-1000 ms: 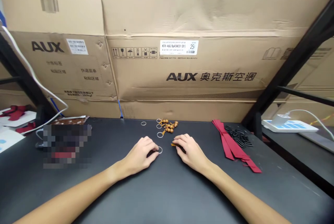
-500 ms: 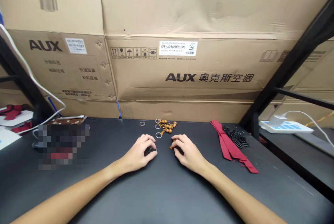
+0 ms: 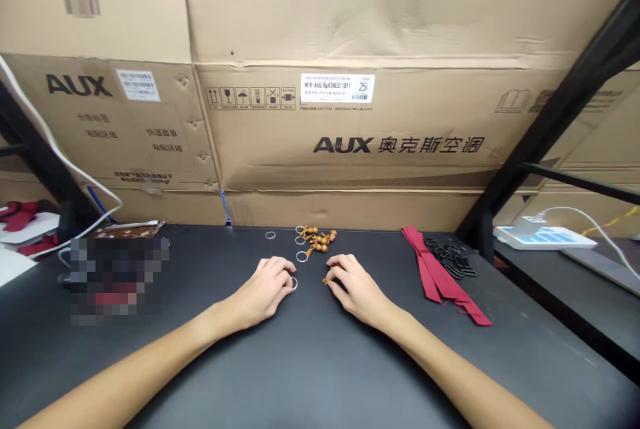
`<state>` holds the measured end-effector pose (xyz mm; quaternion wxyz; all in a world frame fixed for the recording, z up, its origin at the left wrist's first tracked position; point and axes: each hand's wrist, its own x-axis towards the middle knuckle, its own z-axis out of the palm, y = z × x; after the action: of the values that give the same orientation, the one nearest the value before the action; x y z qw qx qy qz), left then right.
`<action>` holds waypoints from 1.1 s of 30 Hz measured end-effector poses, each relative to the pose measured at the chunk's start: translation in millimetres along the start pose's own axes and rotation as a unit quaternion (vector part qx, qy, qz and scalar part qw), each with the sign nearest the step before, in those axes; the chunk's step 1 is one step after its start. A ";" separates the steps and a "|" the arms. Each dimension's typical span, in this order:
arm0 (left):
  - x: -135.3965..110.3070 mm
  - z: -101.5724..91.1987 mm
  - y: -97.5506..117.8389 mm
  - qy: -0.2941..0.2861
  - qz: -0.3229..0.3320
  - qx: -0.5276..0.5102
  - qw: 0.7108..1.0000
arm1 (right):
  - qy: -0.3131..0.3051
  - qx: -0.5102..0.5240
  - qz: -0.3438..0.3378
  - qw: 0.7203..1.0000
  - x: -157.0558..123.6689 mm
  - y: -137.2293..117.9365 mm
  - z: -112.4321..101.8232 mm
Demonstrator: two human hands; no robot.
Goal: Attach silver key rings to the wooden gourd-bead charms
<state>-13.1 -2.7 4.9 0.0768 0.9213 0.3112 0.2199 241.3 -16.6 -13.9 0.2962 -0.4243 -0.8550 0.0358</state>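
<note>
Left hand (image 3: 267,290) pinches thin round silver metal ring (image 3: 297,284), right hand (image 3: 360,290) pinches small orange cord-like piece (image 3: 325,281); ring left of piece, apart, roughly level, piece's long axis unclear

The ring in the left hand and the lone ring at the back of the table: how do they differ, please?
The near ring is held in the left hand, while the lone ring lies untouched on the table. The near ring is partly hidden by the hand; the lone ring shows whole. Both are thin and silvery.
</note>
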 end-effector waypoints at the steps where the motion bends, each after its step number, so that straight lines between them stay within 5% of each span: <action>1: -0.2 1.2 0.0 0.002 -0.004 -0.002 1.000 | -0.004 -0.003 0.000 1.000 0.4 -0.4 -0.4; 9: -3.3 -8.3 3.5 -0.022 0.004 -0.061 0.998 | -0.026 -0.005 0.007 1.000 0.6 -4.9 -2.2; 16: 0.1 -8.6 3.4 -0.029 0.036 0.000 0.999 | 0.008 0.074 0.020 0.997 -0.7 -13.7 -3.1; 25: -0.9 10.3 32.3 0.028 -0.065 -0.132 0.989 | -0.046 0.247 0.094 0.963 1.4 -39.1 -2.6; 33: 1.9 9.9 36.1 0.026 -0.081 -0.173 0.981 | -0.046 0.251 0.099 0.962 2.7 -48.1 0.0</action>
<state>12.2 -30.3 6.8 0.2448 0.8598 0.3435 0.2877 206.3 -45.3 2.4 0.3484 -0.4168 -0.7848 0.2984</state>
